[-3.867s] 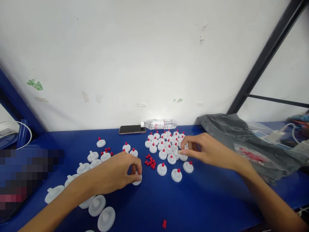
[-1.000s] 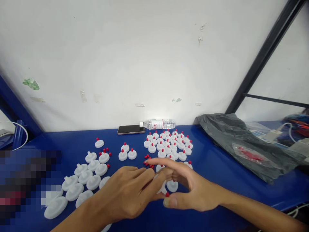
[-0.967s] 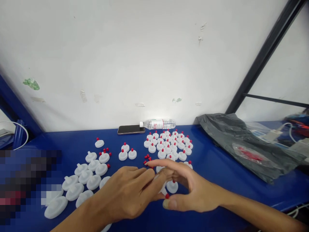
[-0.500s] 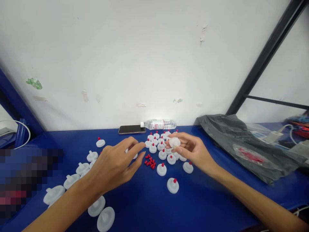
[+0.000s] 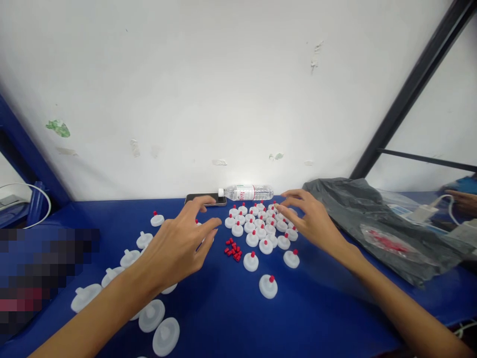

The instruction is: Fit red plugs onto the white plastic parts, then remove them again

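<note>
My left hand hovers left of a small pile of red caps, its thumb and fingers apart with nothing visible between them. Partly hidden under it are white plastic discs with short spouts. My right hand is at the back right edge of a cluster of white discs with red-capped spouts. Its fingers are spread, and a disc shows partly behind them. One capped disc sits alone nearer the front. Uncapped discs lie around my left forearm.
A phone and a clear plastic bottle lie by the wall. At right is a grey plastic bag with a clear packet of red pieces on it. Another person's hand shows at the far right.
My right hand has let go of the white disc it held and moved slightly right, fingers apart. My left hand has shifted a little left. Another person's hand has appeared at far right.
</note>
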Available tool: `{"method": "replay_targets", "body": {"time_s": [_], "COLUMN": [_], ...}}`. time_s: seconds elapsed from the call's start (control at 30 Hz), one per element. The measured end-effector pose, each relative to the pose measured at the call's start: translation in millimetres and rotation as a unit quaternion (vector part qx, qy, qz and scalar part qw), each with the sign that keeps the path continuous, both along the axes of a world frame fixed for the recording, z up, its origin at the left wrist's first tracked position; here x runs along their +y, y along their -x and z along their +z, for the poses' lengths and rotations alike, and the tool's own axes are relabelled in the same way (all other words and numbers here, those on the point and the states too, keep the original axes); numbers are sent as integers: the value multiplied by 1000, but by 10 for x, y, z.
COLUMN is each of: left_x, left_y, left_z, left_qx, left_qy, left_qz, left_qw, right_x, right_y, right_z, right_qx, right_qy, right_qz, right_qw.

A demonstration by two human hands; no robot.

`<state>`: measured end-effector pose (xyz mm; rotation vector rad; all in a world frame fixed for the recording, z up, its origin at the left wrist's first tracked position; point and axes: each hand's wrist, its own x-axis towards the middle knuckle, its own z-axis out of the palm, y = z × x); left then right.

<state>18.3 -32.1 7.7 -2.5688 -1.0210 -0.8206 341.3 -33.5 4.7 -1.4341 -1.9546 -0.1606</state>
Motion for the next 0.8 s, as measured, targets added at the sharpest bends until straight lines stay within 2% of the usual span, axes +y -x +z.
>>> {"method": "replay_targets", "body": {"time_s": [0.1, 0.27, 0.43, 0.6, 0.8], "left_x": [9, 35, 68, 68, 19], "left_y": [-8, -21, -8, -8, -71], "left_z": [-28, -56, -67, -150, -239], "left_qx": [63, 91, 118, 164, 182], "left_qy": [14, 43, 44, 45, 95], "left_qz": [0, 8, 11, -16, -35], "left_qw": [998, 995, 992, 985, 978], "right_x": [4, -25, -40, -49, -34], "right_y": [-39, -80, -61, -5, 2], "right_z": [10, 86, 96, 39, -3], "right_qx": [-55, -73, -71, -86, -79], "right_qy": [-3, 98, 117, 128, 129], "right_qz": [-63, -109, -71, -35, -5], "right_qw": [997, 987, 988, 987, 988]}}
